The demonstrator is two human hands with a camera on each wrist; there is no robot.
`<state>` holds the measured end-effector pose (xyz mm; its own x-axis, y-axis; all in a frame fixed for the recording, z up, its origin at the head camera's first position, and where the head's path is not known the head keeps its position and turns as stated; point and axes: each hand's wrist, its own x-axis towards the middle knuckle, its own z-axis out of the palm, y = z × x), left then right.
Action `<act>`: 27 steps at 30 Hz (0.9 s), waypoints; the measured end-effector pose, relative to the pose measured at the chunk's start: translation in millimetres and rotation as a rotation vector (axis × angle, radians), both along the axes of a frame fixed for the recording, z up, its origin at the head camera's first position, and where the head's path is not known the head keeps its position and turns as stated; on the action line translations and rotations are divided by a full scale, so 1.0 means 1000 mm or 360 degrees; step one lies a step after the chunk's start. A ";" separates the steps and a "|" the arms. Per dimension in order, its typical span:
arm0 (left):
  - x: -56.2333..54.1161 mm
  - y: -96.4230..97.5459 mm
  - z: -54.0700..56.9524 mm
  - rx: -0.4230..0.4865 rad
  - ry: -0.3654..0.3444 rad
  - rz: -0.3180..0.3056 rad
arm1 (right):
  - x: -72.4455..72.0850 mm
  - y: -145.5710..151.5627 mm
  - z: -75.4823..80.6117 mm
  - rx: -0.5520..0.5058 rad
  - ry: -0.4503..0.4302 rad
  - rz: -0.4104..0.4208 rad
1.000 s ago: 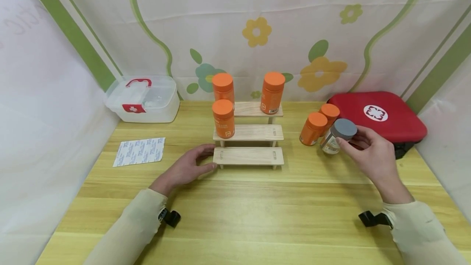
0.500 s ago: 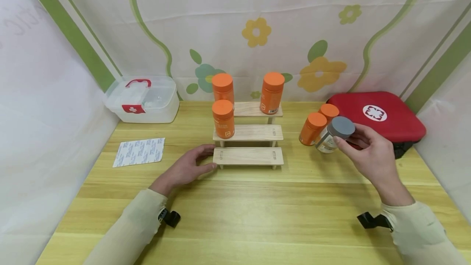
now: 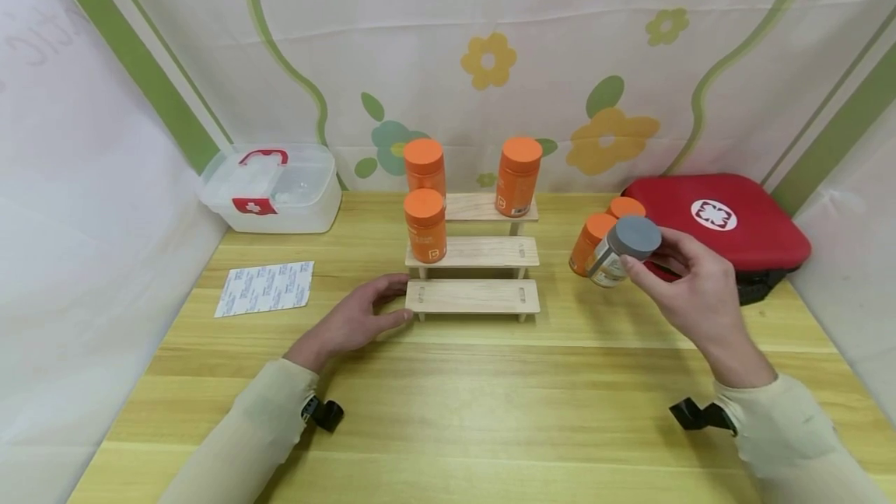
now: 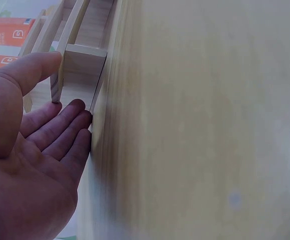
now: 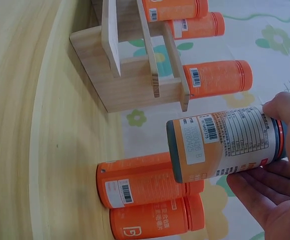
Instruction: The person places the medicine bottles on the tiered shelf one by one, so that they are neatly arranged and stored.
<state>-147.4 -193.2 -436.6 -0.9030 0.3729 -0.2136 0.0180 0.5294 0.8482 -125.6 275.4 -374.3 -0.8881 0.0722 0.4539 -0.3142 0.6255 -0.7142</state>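
Observation:
My right hand (image 3: pixel 693 298) grips a grey-lidded supplement bottle (image 3: pixel 611 259) around its upper part. In the head view the bottle is tilted and overlaps two orange bottles standing behind it; the right wrist view shows its printed label (image 5: pixel 250 132). My left hand (image 3: pixel 357 316) holds the left end of the lowest step of a wooden tiered shelf (image 3: pixel 472 296). In the left wrist view the thumb (image 4: pixel 44 67) and index fingertip lie at opposite edges of that step's end. Orange bottles stand on the top step, left and right (image 3: pixel 518 177), and on the middle step's left (image 3: pixel 425 228).
A red first-aid case (image 3: pixel 721 216) lies at the back right, behind the two orange bottles (image 3: pixel 586 246). At the back left stands a clear plastic first-aid box (image 3: pixel 301 197). A printed blister sheet (image 3: pixel 266 288) lies in front of it. A patterned curtain borders the table.
My right hand has moved left with the grey-lidded bottle, which now covers more of the two orange bottles. My left hand and the shelf stay in place.

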 end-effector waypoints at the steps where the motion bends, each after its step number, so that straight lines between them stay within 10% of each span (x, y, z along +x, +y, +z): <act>1: 0.000 0.000 0.000 -0.0001 0.0000 0.0003 | -0.001 -0.002 0.001 -0.0007 0.0010 0.0011; 27: 0.000 0.000 -0.001 0.0013 0.0016 -0.0008 | -0.016 -0.039 0.010 -0.0100 0.0216 0.0204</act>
<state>-147.2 -193.0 -437.5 -0.9032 0.3791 -0.2014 0.0293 0.5225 0.8521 -141.9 236.8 -363.8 -0.8230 -0.0053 0.5680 -0.4841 0.5297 -0.6965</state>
